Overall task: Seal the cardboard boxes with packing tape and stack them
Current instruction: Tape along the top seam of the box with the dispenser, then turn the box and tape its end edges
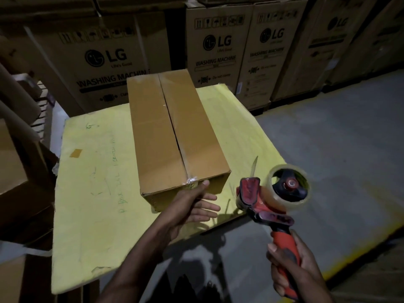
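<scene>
A long brown cardboard box lies on a yellow sheet, flaps closed, with clear tape along its centre seam and a crumpled tape end at the near top edge. My left hand presses flat against the box's near end face, thumb up by the tape end, fingers straight. Right of the box, my right hand grips the red handle of a tape dispenser carrying a clear tape roll. A loose tape tail sticks up from its front, apart from the box.
Large printed washing-machine cartons stand in a row behind the yellow sheet. More brown cardboard is piled at the left. Grey concrete floor spreads to the right and below the sheet's near edge.
</scene>
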A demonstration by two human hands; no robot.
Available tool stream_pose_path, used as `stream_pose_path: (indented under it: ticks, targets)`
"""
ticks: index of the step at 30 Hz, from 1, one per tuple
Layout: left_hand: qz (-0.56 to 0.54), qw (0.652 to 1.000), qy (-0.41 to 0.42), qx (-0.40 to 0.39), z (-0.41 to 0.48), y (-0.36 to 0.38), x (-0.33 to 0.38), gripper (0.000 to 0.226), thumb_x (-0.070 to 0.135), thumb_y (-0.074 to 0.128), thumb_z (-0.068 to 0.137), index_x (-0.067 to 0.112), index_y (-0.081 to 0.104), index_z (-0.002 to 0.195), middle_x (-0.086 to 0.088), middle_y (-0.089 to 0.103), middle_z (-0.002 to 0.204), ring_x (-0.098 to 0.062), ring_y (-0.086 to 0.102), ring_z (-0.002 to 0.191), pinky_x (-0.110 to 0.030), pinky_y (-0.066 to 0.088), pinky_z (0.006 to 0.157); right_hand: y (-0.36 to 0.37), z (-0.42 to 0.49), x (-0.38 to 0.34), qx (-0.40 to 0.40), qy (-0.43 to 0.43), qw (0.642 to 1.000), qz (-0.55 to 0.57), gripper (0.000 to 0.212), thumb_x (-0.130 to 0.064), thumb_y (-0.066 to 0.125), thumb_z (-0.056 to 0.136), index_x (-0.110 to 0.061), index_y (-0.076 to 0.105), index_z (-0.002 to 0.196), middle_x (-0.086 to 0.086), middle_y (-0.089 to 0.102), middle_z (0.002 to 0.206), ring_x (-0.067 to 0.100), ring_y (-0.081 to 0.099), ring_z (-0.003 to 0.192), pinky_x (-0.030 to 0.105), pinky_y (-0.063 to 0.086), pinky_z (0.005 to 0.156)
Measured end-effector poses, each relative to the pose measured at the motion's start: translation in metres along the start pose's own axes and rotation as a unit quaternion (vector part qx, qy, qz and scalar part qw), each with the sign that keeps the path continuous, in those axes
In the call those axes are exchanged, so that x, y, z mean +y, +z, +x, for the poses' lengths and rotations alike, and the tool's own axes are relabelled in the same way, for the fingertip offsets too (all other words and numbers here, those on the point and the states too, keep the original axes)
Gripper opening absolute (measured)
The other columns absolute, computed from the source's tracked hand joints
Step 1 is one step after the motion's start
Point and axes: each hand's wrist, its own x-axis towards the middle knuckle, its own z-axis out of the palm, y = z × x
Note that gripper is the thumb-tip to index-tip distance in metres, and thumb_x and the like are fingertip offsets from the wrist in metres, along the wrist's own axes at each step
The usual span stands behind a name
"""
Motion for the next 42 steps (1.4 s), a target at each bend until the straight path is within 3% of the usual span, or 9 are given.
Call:
stream_pose_path:
  ticks: [2,6,12,17,25,31,35,38,42]
  targets:
    - [-0.003,1.0,0.0,-0.008,-0.009,0.001,0.017,0.074,0.072,0.051,0.091,0.006,0.067,0.123,-0.02,0.077,0.106,-0.034,0.076,0.097,-0.038,0.061,0.085,0.003,0.005,-0.008,-0.038,-0.027,0.998,-0.035,0.077,-0.054,0.101,0.048,-0.024,0.063,0.109,0.018,0.036,0.061,0.018,0.036,0.038,0.027,0.039,0.041]
    - [-0.057,0.998,-0.004,-0.013,-0.024,-0.003,0.046,0.085,0.074,0.058,0.083,0.001,0.065,0.126,-0.027,0.075,0.106,-0.033,0.077,0.089,-0.034,0.065,0.074,0.009,0.028,-0.026,-0.094,-0.048,0.991,-0.077,0.047,-0.025,0.08,0.079,-0.032,0.06,0.12,0.015,0.032,0.057,0.02,0.034,0.041,0.029,0.038,0.044]
    - [-0.094,0.994,0.046,0.037,-0.043,-0.023,0.063,0.062,0.028,0.079,0.071,-0.003,0.068,0.124,-0.026,0.076,0.097,-0.02,0.075,0.068,-0.024,0.063,0.067,0.018,0.061,-0.044,-0.171,-0.103,0.963,-0.183,0.045,-0.017,0.073,0.089,-0.033,0.053,0.126,0.013,0.039,0.06,0.024,0.037,0.042,0.033,0.042,0.045]
    - [-0.116,0.991,0.056,0.027,-0.052,-0.049,0.052,0.042,-0.004,0.071,0.084,-0.007,0.068,0.126,-0.026,0.076,0.099,-0.02,0.078,0.076,-0.022,0.063,0.069,0.026,0.08,-0.052,-0.209,-0.129,0.943,-0.226,0.043,-0.014,0.072,0.089,-0.028,0.052,0.124,0.01,0.044,0.062,0.025,0.04,0.043,0.035,0.046,0.045]
    - [-0.073,0.991,0.066,0.087,-0.043,-0.077,0.043,0.029,-0.014,0.062,0.091,0.0,0.072,0.115,-0.021,0.077,0.095,-0.018,0.077,0.073,-0.021,0.062,0.068,0.045,0.113,-0.055,-0.242,-0.154,0.912,-0.294,0.044,-0.016,0.076,0.087,-0.024,0.05,0.121,0.023,0.046,0.07,0.029,0.047,0.044,0.038,0.049,0.045]
    - [-0.048,0.984,0.063,0.157,-0.022,-0.104,0.046,0.029,-0.02,0.056,0.092,0.004,0.071,0.098,-0.022,0.075,0.085,-0.02,0.074,0.064,-0.024,0.061,0.056,0.069,0.154,-0.06,-0.277,-0.184,0.861,-0.385,0.046,-0.027,0.077,0.087,-0.019,0.049,0.123,0.001,0.06,0.067,0.021,0.054,0.048,0.033,0.048,0.045]
    - [0.015,0.978,0.067,0.195,-0.012,-0.121,0.046,0.028,-0.024,0.051,0.09,-0.003,0.068,0.098,-0.018,0.07,0.074,-0.018,0.067,0.05,-0.023,0.053,0.047,0.086,0.185,-0.06,-0.313,-0.204,0.815,-0.444,0.046,-0.034,0.078,0.088,-0.023,0.049,0.122,0.005,0.07,0.086,0.025,0.06,0.051,0.042,0.054,0.046]
    - [0.057,0.971,0.085,0.216,-0.004,-0.136,0.047,0.023,-0.022,0.054,0.089,-0.003,0.066,0.087,-0.011,0.069,0.065,-0.021,0.061,0.053,-0.031,0.05,0.053,0.097,0.206,-0.062,-0.338,-0.223,0.789,-0.462,0.047,-0.045,0.078,0.087,-0.03,0.051,0.123,0.001,0.071,0.096,0.022,0.063,0.058,0.041,0.056,0.05]
    - [0.082,0.962,0.1,0.24,0.004,-0.15,0.049,0.027,-0.024,0.056,0.087,0.002,0.06,0.08,0.0,0.067,0.053,-0.012,0.063,0.047,-0.027,0.049,0.051,0.11,0.226,-0.064,-0.356,-0.234,0.773,-0.47,0.042,-0.048,0.078,0.086,-0.044,0.055,0.121,-0.008,0.07,0.107,0.024,0.069,0.079,0.049,0.059,0.066]
